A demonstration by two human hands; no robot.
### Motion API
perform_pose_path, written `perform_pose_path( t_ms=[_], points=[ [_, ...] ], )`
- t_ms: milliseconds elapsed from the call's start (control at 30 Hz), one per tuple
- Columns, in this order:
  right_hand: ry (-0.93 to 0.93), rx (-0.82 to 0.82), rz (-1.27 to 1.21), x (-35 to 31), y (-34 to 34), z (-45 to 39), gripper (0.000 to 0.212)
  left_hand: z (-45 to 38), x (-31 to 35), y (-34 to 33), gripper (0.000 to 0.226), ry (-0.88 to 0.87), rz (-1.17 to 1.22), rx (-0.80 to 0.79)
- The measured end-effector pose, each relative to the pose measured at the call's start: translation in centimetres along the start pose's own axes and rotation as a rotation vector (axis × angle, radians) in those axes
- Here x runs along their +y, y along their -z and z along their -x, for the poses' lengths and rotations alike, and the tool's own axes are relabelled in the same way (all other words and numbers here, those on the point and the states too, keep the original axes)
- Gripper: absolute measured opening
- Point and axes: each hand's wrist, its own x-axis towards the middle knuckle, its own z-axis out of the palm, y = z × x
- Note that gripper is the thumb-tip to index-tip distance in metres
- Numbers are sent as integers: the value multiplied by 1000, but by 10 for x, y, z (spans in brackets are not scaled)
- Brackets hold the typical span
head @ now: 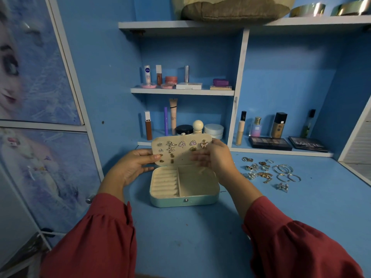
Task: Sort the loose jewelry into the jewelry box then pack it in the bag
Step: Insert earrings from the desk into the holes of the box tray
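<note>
While bare desk [190, 233] lies before the open teal jewelry box [183, 189], left hand [134, 165] grasps its earring-studded lid [180, 150]; right hand [212, 157], blurred, seemingly pinches the lid's edge.

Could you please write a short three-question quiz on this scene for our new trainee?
1. True or false: the jewelry box is open.
2. Where does the loose jewelry lie? A) in the box B) on the desk by the right hand C) on a shelf
3. What does the left hand hold?

Key:
1. True.
2. B.
3. The lid, by its left edge; earrings are pinned on the lid.
</note>
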Motion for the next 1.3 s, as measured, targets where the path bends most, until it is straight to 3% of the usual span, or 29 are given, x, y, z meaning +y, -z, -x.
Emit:
perform_pose_path(
  t_ms=[100, 200, 333, 500, 667, 767, 867, 933, 1000, 1100, 1200, 1300],
  points=[
    [-89, -71, -152, -8, 8, 3, 30, 0, 0, 1, 35, 7, 6, -3],
    [-169, -148, -156, -10, 19, 2, 49, 0, 1, 2, 33, 5, 8, -19],
    [-246, -238, -92, -15, 30, 1, 39, 1, 3, 1, 18, -8, 31, -16],
    [-321, -340, -81, -16, 40, -2, 36, 1, 6, 0, 44, -45, 61, 24],
    [-334, -396, -90, -12, 45, -7, 26, -1, 14, -6, 28, -148, 6, 98],
    [-328, -403, -101, -11, 45, -6, 23, 0, 26, -23, 23, -367, -53, 264],
    [-324, -395, -98, -10, 45, -7, 22, 7, 37, -51, 17, -735, -166, 541],
    [-314, -407, -88, -9, 45, -8, 24, 18, 41, -74, 16, -995, -304, 628],
    [-290, -409, -70, -7, 46, -11, 27, 30, 37, -99, 21, -1212, -523, 546],
    [-256, -397, 9, -5, 49, -13, 31, 44, 19, -134, 19, -1374, -829, 195],
    [-275, -431, 31, -3, 50, -14, 19, 44, -3, -154, 16, -1328, -1049, -56],
    [-270, -463, 22, -2, 50, -14, 30, 38, -16, -162, 20, -1223, -1267, -157]
  ],
)
